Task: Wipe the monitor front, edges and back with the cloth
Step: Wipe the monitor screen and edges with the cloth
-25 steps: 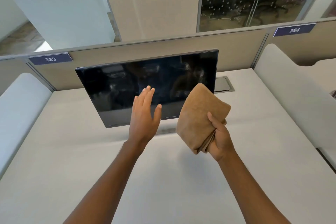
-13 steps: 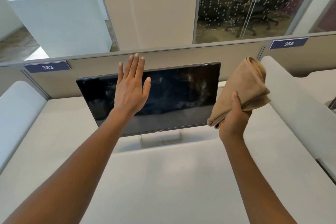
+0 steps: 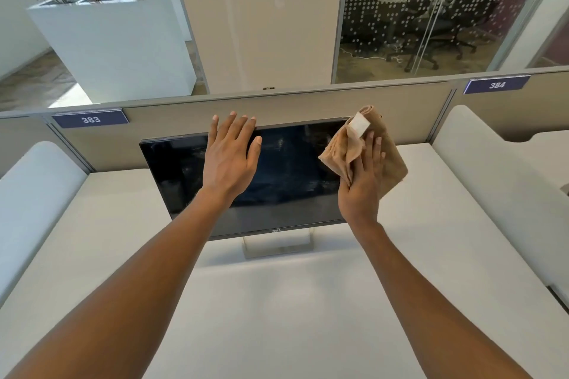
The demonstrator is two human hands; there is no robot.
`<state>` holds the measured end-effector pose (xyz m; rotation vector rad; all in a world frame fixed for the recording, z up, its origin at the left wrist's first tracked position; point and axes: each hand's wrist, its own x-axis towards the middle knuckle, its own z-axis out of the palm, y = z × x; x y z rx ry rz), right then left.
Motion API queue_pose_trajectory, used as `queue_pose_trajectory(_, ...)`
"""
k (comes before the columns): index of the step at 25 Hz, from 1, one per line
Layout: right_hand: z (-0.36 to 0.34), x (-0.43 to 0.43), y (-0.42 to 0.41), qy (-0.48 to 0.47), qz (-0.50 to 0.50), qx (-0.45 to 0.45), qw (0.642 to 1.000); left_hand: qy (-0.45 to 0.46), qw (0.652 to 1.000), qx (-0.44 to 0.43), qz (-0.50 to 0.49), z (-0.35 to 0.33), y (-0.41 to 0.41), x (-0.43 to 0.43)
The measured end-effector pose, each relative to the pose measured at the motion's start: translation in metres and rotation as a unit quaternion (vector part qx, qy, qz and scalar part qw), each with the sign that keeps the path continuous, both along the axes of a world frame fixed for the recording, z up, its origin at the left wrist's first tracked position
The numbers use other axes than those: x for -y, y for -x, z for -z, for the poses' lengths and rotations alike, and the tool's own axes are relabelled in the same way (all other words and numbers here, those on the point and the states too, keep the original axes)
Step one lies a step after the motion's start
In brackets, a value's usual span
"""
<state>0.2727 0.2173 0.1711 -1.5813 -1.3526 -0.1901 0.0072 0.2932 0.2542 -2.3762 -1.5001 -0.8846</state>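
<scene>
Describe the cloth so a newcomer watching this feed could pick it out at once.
Start at the dark monitor standing on the white desk before the beige partition. At its upper right corner, the right hand presses a crumpled cloth to it. It is the only tan fabric here, with a white tag on top.

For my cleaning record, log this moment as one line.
left hand: open, at monitor top edge | right hand: pressing cloth on upper right corner | wiping: starting

tan cloth [image 3: 391,160] with white tag [image 3: 359,124]; black monitor [image 3: 289,169]; white desk [image 3: 277,301].
</scene>
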Motion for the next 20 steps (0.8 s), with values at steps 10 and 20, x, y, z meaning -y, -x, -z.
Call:
queue_pose_trajectory(10, 0.005, -0.021, 0.006, 0.004, 0.038, 0.116, 0.993, -0.009, 1.000, 0.019, 0.010, 0.004, -0.001, -0.004)
queue_pose_trajectory(20, 0.012, -0.038, 0.043, -0.008, -0.106, 0.274, 0.956, -0.002, 1.000, 0.024, 0.017, 0.003, 0.000, -0.007)
